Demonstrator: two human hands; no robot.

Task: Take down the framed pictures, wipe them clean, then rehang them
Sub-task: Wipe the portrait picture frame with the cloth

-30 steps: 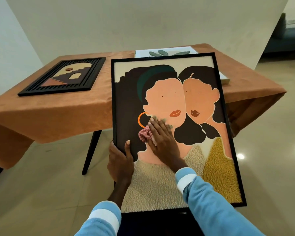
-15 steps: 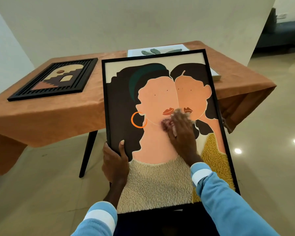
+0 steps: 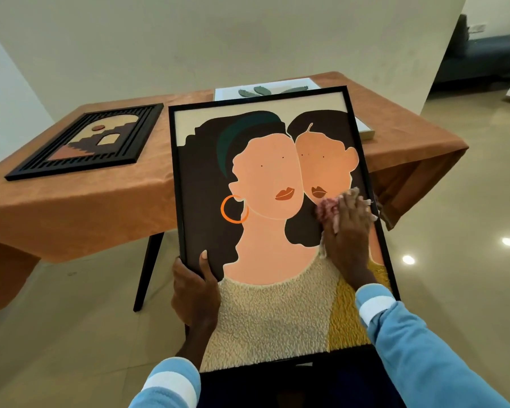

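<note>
- framed portrait (image 3: 262, 231) held tilted before the desk (image 3: 86, 207), lower edge seemingly on the lap.
- left hand (image 3: 195, 290) gripping its left edge.
- right hand (image 3: 348, 231) flat, fingers straight, pressing pink cloth (image 3: 326, 212) near the right edge.
- best wiped in overlapping passes, light pressure, into corners.

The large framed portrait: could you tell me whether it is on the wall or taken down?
Taken down: the left hand grips the framed portrait by its edge; the right hand presses a cloth against it.

1 head camera looks forward and down, close over the framed picture (image 3: 265, 245).
</note>
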